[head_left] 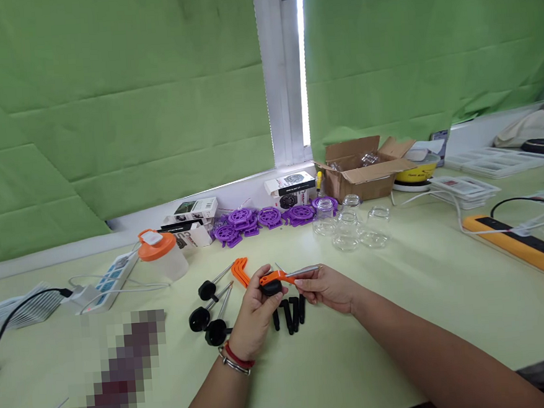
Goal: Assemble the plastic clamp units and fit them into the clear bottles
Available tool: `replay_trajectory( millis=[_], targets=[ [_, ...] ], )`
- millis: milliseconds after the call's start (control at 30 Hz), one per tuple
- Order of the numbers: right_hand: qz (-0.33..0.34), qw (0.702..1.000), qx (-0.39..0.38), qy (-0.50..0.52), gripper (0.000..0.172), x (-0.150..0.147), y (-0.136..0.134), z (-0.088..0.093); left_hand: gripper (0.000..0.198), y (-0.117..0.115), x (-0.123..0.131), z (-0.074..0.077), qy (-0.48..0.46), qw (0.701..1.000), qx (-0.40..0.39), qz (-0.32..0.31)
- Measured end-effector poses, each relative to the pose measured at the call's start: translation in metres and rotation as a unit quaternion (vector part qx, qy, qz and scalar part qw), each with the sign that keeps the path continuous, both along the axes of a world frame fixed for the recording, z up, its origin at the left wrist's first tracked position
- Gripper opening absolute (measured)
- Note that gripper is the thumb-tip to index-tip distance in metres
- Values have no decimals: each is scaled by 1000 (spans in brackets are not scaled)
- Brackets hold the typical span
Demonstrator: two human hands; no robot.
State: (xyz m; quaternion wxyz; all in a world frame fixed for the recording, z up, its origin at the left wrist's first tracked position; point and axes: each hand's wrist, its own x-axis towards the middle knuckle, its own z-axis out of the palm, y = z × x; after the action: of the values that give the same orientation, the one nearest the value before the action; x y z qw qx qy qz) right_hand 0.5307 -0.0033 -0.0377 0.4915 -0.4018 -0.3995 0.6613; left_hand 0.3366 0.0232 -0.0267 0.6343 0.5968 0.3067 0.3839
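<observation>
My left hand [256, 311] is closed around a black rounded part [271, 285], palm turned up. An orange bent arm [277, 278] lies across that part, and my right hand [327, 287] pinches its right end. A thin silver rod [304, 270] passes above my right fingertips; I cannot tell what it joins. Left of my hands are several black round knobs [199, 319] with metal shafts. Several loose orange bent arms [240, 271] lie just behind my left hand. Below my hands are several black L-shaped handles [287, 316], partly hidden by the left one.
Purple wheel-like parts [270, 217], white printed boxes [289, 184], clear jars [347, 233] and an open cardboard box [363, 173] stand along the back. An orange-lidded container [164, 255] and a power strip [115, 282] are left; a yellow-orange strip [517, 243] is right.
</observation>
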Motion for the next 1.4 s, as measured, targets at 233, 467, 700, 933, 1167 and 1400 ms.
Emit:
replay_trajectory(
  millis=[233,467,700,933,1167,1400],
  targets=[
    [16,1000,11,-15,38,1,2,-3,70,1,-1,0,-18,999,40,-9],
    [-3,999,19,-43,38,2,5,-8,45,4,-3,1,52,997,60,8],
    [-156,889,75,-425,24,12,34,2,49,15,-7,-1,-6,989,35,143],
    [-90,760,48,-642,9,-20,72,5,46,17,-7,-2,-27,984,22,174],
    [-111,739,-14,-665,8,-32,87,-2,45,15,-6,3,-8,983,29,182],
    [-154,814,-2,-559,10,-8,81,2,48,15,-4,2,-17,983,18,184]
  ],
)
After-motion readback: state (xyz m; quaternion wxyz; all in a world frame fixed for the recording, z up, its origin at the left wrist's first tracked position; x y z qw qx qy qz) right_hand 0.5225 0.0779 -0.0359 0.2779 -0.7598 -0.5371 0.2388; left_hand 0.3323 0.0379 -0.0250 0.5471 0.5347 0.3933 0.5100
